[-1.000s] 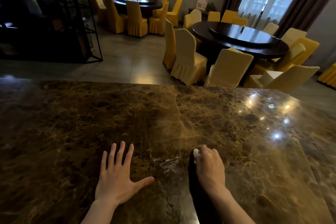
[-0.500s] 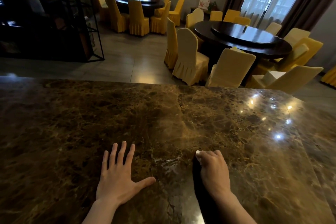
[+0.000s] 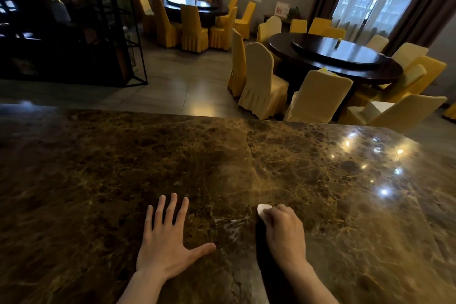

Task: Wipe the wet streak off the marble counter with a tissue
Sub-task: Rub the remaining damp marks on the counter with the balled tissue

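right hand (image 3: 283, 229) slid tissue (image 3: 263, 210) forward; left hand (image 3: 165, 242) unmoved.

The left hand (image 3: 165, 247) lies flat, palm down, fingers (image 3: 170, 207) straight and slightly spread, pointing away from the body; the thumb (image 3: 201, 249) sticks out to the right; its bare forearm (image 3: 140, 289) comes up from the lower edge. The right hand (image 3: 283, 232) is curled into a loose fist, knuckles up, fingers closed over a small white wad; its bare forearm (image 3: 318, 286) angles in from the lower right.
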Tool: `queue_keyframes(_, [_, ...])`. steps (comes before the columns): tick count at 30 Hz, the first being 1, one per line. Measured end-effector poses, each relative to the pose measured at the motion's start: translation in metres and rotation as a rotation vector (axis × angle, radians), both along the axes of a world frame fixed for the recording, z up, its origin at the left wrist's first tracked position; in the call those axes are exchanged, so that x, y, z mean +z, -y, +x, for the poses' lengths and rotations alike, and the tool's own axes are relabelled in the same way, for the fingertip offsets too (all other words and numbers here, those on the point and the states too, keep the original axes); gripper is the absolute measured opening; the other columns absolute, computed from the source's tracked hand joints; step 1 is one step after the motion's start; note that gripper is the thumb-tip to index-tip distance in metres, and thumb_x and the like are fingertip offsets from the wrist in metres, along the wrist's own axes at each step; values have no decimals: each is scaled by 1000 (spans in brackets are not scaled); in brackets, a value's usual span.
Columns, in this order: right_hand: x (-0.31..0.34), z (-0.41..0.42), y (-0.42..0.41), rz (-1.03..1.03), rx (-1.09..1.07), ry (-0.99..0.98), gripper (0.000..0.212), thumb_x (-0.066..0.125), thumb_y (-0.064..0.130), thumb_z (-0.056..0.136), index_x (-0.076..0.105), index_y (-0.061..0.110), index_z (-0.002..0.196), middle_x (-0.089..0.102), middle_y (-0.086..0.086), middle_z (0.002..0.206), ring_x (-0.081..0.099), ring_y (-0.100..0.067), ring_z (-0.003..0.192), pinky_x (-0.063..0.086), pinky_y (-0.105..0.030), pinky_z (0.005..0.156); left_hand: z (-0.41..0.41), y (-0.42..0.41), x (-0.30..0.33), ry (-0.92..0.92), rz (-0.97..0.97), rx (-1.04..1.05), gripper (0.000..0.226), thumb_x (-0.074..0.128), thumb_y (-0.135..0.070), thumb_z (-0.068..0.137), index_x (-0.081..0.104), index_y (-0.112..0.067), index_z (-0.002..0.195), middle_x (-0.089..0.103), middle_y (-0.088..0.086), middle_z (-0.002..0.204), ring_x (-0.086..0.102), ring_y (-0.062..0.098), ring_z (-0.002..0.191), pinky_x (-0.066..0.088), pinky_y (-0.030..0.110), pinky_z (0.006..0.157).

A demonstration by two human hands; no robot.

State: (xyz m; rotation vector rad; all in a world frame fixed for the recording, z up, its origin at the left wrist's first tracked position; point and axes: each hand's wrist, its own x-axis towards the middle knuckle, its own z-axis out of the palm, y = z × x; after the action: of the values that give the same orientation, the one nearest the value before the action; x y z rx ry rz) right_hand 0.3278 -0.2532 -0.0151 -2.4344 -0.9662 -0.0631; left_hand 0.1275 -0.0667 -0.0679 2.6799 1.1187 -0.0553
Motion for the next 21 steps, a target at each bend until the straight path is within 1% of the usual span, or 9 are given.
queue_keyframes(3, [2, -18, -19, -16, 62, 5, 19, 72, 1, 83, 79, 17, 91, 68, 3, 83, 56, -14, 80, 44, -24, 65, -1, 0, 0, 15, 1, 0, 139, 11, -118, 52, -24, -37, 159, -32, -6, 169, -38, 22, 154, -18, 54, 129])
queue_keyframes(6, [-6, -47, -22, -20, 289, -9, 18, 71, 11, 84, 76, 26, 91, 65, 10, 80, 51, -8, 78, 35, -19, 62, -1, 0, 0, -3, 6, -3, 140, 9, -117, 52, -23, -35, 160, -31, -4, 170, -37, 23, 154, -17, 55, 130])
queue_keyframes(8, [-10, -49, -14, -36, 379, -25, 11, 71, 20, 84, 74, 29, 89, 64, 13, 75, 50, -8, 75, 39, -23, 57, 0, 0, 0, -16, 7, -7, 140, 7, -117, 52, -24, -34, 160, -32, -3, 170, -38, 24, 154, -16, 55, 130])
queue_keyframes(10, [-10, -33, -8, -39, 322, -15, 4, 71, 24, 87, 73, 26, 84, 64, 11, 74, 51, -9, 74, 41, -26, 58, 0, -1, 2, -19, 0, -9, 141, 7, -117, 51, -26, -34, 160, -34, -4, 169, -40, 24, 153, -17, 55, 129])
queue_keyframes(11, [-8, -22, -9, -29, 241, -1, 7, 71, 23, 89, 74, 24, 83, 65, 9, 75, 52, -10, 75, 40, -26, 60, 0, -1, 3, -16, -4, -11, 141, 7, -118, 50, -26, -34, 159, -35, -4, 168, -40, 23, 152, -17, 55, 129])
queue_keyframes(14, [1, -7, -19, 1, 87, 3, 10, 68, 12, 92, 77, 16, 92, 69, 2, 85, 57, -14, 82, 46, -27, 67, -2, 1, 5, -9, -14, -18, 143, 9, -118, 50, -25, -34, 159, -35, -4, 168, -41, 23, 152, -17, 56, 129])
queue_keyframes(17, [4, -33, -33, -29, 283, -19, 15, 66, 9, 89, 74, 22, 87, 66, 6, 84, 55, -10, 83, 49, -31, 69, -2, 0, 5, -35, -13, -21, 145, 9, -119, 48, -27, -33, 159, -37, -3, 167, -42, 24, 151, -17, 56, 129])
queue_keyframes(20, [-5, -53, -24, -116, 504, 23, 5, 69, 24, 88, 70, 29, 89, 58, 11, 79, 49, -8, 79, 39, -22, 60, -1, 0, 5, -33, -22, -22, 148, 9, -119, 45, -28, -33, 159, -38, -2, 167, -42, 24, 151, -18, 56, 129])
queue_keyframes(21, [-7, -53, -18, -145, 523, 32, 9, 72, 26, 85, 69, 31, 92, 56, 12, 80, 50, -8, 79, 34, -19, 59, -2, 0, 5, -31, -28, -22, 148, 11, -120, 45, -27, -33, 159, -38, -3, 167, -42, 23, 151, -18, 56, 129])
